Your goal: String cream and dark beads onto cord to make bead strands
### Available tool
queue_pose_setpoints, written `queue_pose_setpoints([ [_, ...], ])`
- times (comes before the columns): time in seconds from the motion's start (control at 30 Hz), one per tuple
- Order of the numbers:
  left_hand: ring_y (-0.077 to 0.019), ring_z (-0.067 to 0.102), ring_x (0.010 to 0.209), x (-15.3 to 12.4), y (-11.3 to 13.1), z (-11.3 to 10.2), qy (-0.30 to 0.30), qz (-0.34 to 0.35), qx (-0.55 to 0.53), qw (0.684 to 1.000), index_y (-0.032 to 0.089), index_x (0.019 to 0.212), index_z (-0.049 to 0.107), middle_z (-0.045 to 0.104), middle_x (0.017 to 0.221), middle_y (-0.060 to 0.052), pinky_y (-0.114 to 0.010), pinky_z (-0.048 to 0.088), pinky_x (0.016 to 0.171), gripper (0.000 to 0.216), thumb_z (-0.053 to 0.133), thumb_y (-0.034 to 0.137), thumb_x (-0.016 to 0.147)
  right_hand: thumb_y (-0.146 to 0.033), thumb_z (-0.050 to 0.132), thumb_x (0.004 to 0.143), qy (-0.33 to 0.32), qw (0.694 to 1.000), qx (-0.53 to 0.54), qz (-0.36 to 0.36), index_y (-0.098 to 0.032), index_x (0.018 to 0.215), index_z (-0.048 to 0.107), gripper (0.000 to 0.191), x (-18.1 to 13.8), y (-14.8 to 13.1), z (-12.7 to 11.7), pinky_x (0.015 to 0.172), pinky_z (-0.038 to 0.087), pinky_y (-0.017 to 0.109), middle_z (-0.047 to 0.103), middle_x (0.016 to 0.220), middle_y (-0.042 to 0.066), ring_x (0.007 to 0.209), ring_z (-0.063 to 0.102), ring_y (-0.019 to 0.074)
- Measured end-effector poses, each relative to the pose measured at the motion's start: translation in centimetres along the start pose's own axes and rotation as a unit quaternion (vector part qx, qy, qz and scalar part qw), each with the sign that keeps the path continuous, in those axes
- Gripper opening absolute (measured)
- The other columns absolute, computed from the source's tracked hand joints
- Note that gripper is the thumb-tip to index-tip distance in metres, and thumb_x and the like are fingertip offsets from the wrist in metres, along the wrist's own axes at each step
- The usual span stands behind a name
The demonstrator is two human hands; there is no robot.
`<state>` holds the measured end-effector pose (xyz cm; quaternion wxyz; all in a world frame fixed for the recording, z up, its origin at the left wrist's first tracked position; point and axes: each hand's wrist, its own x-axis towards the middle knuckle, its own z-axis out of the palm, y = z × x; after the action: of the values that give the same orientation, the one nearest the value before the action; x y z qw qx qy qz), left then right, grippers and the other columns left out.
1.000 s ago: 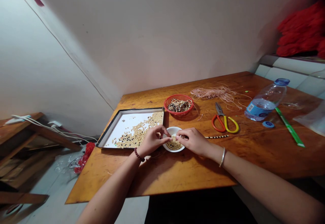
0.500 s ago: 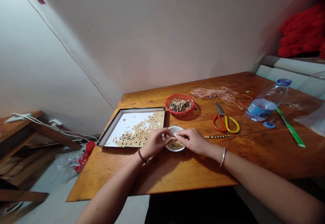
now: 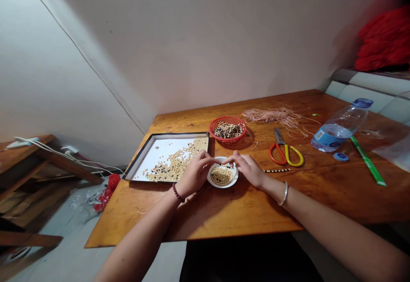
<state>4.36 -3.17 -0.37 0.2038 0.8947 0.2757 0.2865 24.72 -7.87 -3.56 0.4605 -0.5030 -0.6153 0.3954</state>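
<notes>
While both wrists rest on the bench (image 3: pixel 224 213), the left hand (image 3: pixel 192 175) and right hand (image 3: pixel 248 169) meet fingertips over the white bowl (image 3: pixel 232 181) of tan beads, pinched together on something too small to tell. At 3 o'clock trails a beaded string (image 3: pixel 277 170); at 10 o'clock sits the tray (image 3: pixel 160 149); at 12 o'clock, the red basket (image 3: pixel 228 129).

Small white dish (image 3: pixel 233 180) of tan beads (image 3: pixel 221 175) between tray and scissors

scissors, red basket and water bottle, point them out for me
scissors (image 3: pixel 286 154), head view, on the handle loops
red basket (image 3: pixel 228 130), head view, on the beads inside
water bottle (image 3: pixel 340 126), head view, on its clear body
</notes>
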Motion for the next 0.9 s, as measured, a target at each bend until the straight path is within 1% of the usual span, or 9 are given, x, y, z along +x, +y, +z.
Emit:
queue_pose_setpoints([
  [0.1,-0.0148,0.05,0.082,0.1,0.2,-0.3,-0.004,-0.005,-0.018,1.0,0.02,0.102,0.066,0.052,0.088,-0.006,-0.027,0.043,0.075,0.028,0.04,0.021,0.094,-0.057,0.027,0.093,-0.012,1.0,0.017,0.013,-0.013,0.087,0.072,0.063,0.3,0.0,-0.2,0.062,0.039,0.026,0.062,0.076,0.007,0.07,0.055,0.0162],
  [0.23,-0.015,0.05,0.081,0.2,0.1,-0.4,0.006,-0.005,-0.022,1.0,0.021,0.104,0.066,0.052,0.089,-0.005,-0.028,0.043,0.074,0.027,0.041,0.02,0.093,-0.049,0.044,0.089,-0.038,0.999,-0.028,0.005,-0.012,0.084,0.072,0.047,0.4,-0.3,-0.4,0.064,0.039,0.026,0.065,0.074,0.007,0.069,0.055,0.0173],
  [0.4,-0.0146,0.053,0.082,0.2,0.1,-0.4,0.025,-0.037,-0.03,0.999,0.021,0.1,0.066,0.054,0.089,-0.005,-0.027,0.044,0.072,0.024,0.044,0.018,0.091,-0.043,0.045,0.089,-0.03,0.995,-0.099,-0.016,-0.013,0.08,0.07,0.041,0.3,-0.6,-0.7,0.061,0.037,0.025,0.066,0.071,0.005,0.066,0.054,0.0161],
  [0.5,-0.0142,0.055,0.084,0.2,0.0,-0.4,0.052,-0.087,-0.105,0.989,0.021,0.103,0.062,0.058,0.093,-0.005,-0.023,0.046,0.066,0.019,0.049,0.024,0.09,-0.043,0.043,0.091,-0.041,0.991,-0.122,-0.025,-0.014,0.077,0.069,0.042,0.1,-0.6,-0.5,0.058,0.034,0.025,0.064,0.067,0.003,0.061,0.052,0.0147],
  [0.57,-0.0139,0.057,0.083,0.2,0.0,-0.3,0.077,-0.132,-0.191,0.97,0.019,0.105,0.059,0.06,0.093,-0.005,-0.021,0.047,0.063,0.022,0.056,0.03,0.086,-0.044,0.042,0.091,-0.054,0.991,-0.12,-0.028,-0.014,0.076,0.068,0.042,0.0,-0.6,-0.3,0.058,0.033,0.025,0.063,0.065,0.003,0.06,0.05,0.0143],
  [0.67,-0.0117,0.057,0.071,0.3,0.1,0.1,0.075,-0.188,-0.303,0.931,0.015,0.098,0.059,0.06,0.081,-0.003,-0.02,0.047,0.056,0.029,0.064,0.037,0.08,-0.045,0.042,0.091,-0.074,0.992,-0.099,-0.037,-0.014,0.074,0.066,0.042,-0.1,-0.6,0.1,0.06,0.033,0.025,0.062,0.066,0.003,0.062,0.05,0.0149],
  [0.73,-0.0104,0.056,0.065,0.3,0.3,0.4,0.063,-0.203,-0.33,0.92,0.013,0.089,0.062,0.061,0.075,-0.003,-0.019,0.047,0.055,0.029,0.066,0.039,0.078,-0.046,0.042,0.091,-0.08,0.993,-0.077,-0.036,-0.014,0.073,0.065,0.043,-0.1,-0.5,0.3,0.063,0.035,0.026,0.062,0.069,0.003,0.066,0.051,0.0158],
  [0.83,-0.0131,0.06,0.074,0.4,0.5,0.7,0.079,-0.204,-0.337,0.916,0.013,0.082,0.063,0.065,0.082,-0.005,-0.022,0.05,0.061,0.028,0.065,0.041,0.078,-0.052,0.045,0.089,-0.058,0.998,-0.012,-0.017,-0.016,0.077,0.062,0.043,0.0,-0.4,0.5,0.063,0.035,0.026,0.058,0.071,0.003,0.067,0.049,0.0153],
  [0.9,-0.0163,0.062,0.083,0.4,0.6,0.5,0.09,-0.204,-0.343,0.913,0.014,0.081,0.063,0.067,0.09,-0.007,-0.025,0.051,0.067,0.028,0.064,0.042,0.079,-0.057,0.043,0.088,-0.029,0.996,0.078,0.008,-0.018,0.085,0.058,0.042,0.1,-0.4,0.5,0.056,0.032,0.024,0.052,0.071,0.001,0.06,0.044,0.0124],
])
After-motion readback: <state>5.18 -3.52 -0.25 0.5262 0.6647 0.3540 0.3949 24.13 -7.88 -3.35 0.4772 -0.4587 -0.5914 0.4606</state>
